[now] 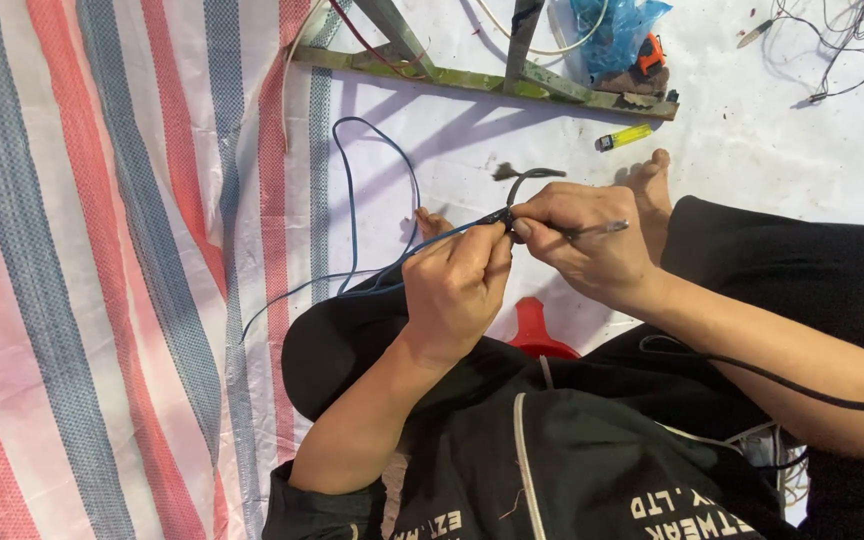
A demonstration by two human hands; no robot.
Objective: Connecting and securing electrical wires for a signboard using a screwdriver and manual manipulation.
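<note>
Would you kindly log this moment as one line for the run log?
left hand: pinching blue wire | right hand: holding thin metal tool at wire end | yellow lighter on tarp

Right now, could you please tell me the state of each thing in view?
left hand: closed, pinching the blue cable.
right hand: closed around a thin metal tool.
blue cable: loose, looped on the striped tarp.
yellow lighter: lying flat, untouched.
</note>
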